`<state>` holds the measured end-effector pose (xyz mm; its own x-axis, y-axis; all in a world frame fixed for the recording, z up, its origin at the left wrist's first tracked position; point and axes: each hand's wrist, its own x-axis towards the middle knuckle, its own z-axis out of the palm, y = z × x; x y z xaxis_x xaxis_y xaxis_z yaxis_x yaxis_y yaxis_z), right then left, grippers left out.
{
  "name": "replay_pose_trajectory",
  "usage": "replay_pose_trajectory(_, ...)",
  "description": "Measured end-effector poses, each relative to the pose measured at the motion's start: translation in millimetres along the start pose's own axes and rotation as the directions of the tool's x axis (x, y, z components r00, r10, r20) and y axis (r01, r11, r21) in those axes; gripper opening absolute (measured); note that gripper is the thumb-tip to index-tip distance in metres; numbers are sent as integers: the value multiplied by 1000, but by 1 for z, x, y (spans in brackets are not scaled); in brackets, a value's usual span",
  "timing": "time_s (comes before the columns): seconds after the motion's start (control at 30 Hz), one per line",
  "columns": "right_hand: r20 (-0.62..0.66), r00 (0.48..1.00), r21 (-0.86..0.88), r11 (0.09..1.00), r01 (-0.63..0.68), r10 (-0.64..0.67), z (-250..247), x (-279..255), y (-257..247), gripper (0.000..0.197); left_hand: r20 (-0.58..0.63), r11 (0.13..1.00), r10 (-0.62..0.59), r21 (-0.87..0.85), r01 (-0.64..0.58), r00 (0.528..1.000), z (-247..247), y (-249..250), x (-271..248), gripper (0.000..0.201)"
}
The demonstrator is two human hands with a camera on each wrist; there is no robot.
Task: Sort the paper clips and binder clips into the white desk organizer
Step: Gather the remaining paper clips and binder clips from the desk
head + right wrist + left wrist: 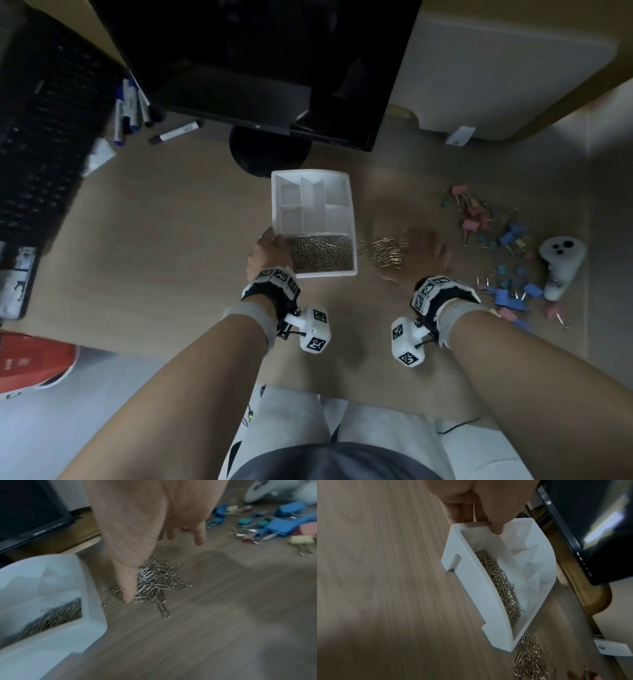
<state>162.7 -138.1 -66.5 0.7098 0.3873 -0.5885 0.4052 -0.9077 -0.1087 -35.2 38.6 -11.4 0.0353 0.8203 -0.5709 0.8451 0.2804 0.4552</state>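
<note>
The white desk organizer point(278, 202) point(465, 582) point(51, 635) stands mid-desk; its near compartment is full of paper clips point(320, 251) point(503, 586). My left hand point(270, 250) point(476, 507) grips its left rim, thumb inside, fingers outside. A loose heap of paper clips point(385, 251) point(154, 580) point(532, 660) lies just right of the organizer. My right hand point(423, 253) point(163, 536) hovers over that heap, fingers straight and spread, thumb tip touching the clips. Coloured binder clips point(496, 233) point(278, 523) lie scattered further right.
A black monitor point(260, 68) on its round stand sits behind the organizer. A black keyboard point(37, 137) and markers point(128, 109) lie at left. A white controller point(560, 263) rests among the binder clips at right. A white box point(496, 78) stands at back right.
</note>
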Motion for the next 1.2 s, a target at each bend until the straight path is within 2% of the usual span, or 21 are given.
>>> replay_pose_trajectory(0.03,19,998,14,998,-67,67,-1,-2,3,125,12,1000,2,-22,-2,1000,2,-1,2,38)
replay_pose_trajectory(0.1,16,988,24,987,-157,157,1,-7,1,129,45,998,-5,-68,8,999,5,-6,4,38)
replay_pose_trajectory(0.23,-93,971,137,969,-206,219,6,-11,-23,116,72,986,-58,-154,68,996,2,-12,2,35)
replay_pose_trajectory(0.43,-91,985,238,964,-119,144,9,-9,-36,70,101,981,-40,-183,58,994,12,-32,11,31)
replay_pose_trajectory(0.57,-111,990,237,970,-54,82,18,-6,-28,51,77,973,-21,-228,38,997,14,-32,7,21)
replay_pose_trajectory(0.63,-130,990,208,978,-35,63,21,-7,-25,47,84,973,-6,-229,25,996,17,-35,3,19)
replay_pose_trajectory(0.73,-154,988,180,984,6,22,20,-8,-24,41,66,976,25,-215,-10,997,22,-42,0,27)
replay_pose_trajectory(0.83,-146,989,195,980,32,-3,17,-7,-22,27,42,987,57,-153,-50,997,22,-43,-1,32)
replay_pose_trajectory(0.97,-154,987,243,967,74,-37,9,-9,-18,18,21,991,103,-94,-100,994,16,-42,-3,34)
replay_pose_trajectory(1.03,-150,987,254,962,97,-60,6,-10,-16,16,29,990,118,-85,-115,993,13,-42,-6,32)
replay_pose_trajectory(1.2,-115,993,298,953,59,-26,1,-16,-12,23,55,991,109,-84,-104,993,6,-45,-3,28)
